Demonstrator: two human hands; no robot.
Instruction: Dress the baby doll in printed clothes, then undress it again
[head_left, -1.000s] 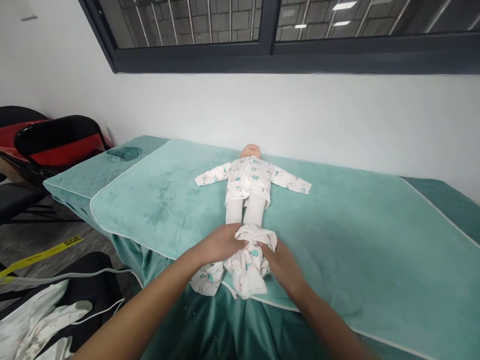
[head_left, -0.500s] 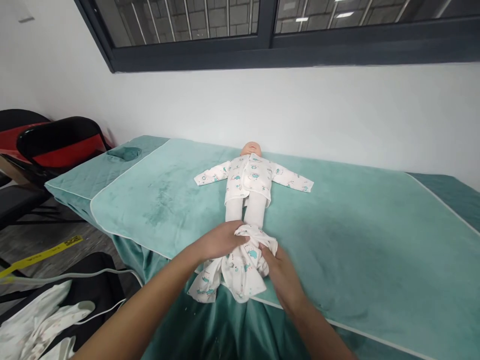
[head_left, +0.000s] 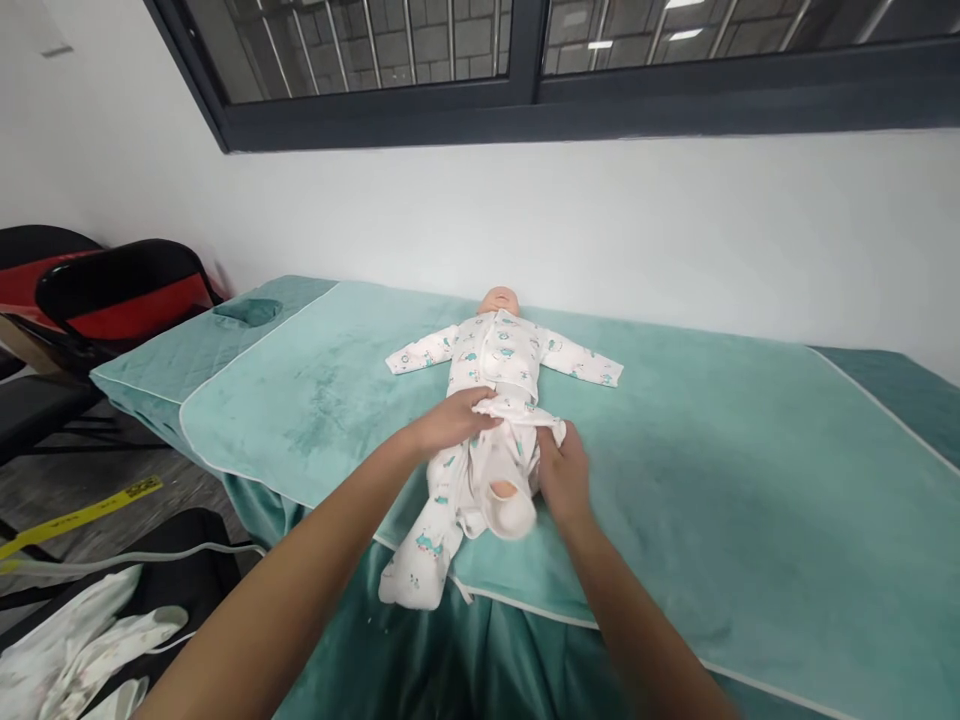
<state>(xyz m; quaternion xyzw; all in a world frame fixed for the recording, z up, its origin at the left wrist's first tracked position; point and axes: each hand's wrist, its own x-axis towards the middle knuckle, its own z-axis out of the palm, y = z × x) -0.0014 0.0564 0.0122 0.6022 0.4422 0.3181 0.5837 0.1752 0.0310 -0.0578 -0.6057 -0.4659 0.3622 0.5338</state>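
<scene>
A baby doll (head_left: 501, 300) lies on its back with its arms spread, dressed in a white jacket (head_left: 487, 350) with a small green print. Matching baby pants (head_left: 424, 550) cover the doll's legs, one pant leg stretched out toward me. From the other side a white rounded end (head_left: 512, 520) points at me, with a skin-coloured patch showing above it. At the doll's hips my left hand (head_left: 454, 420) pinches one side of the waistband. My right hand (head_left: 566, 475) grips the opposite side, its fingers partly hidden behind the cloth.
A green velvet cover (head_left: 712, 480) spreads over the bed beneath the doll. Black and red folding chairs (head_left: 127, 290) stand at the left. White printed clothes (head_left: 82, 640) lie on a black seat at lower left, near a pale cable (head_left: 135, 555). Behind is a white wall.
Both hands have moved away from me, up the doll's legs, drawing the pants from the shins to the hips. The bunched fabric is now spread along the legs.
</scene>
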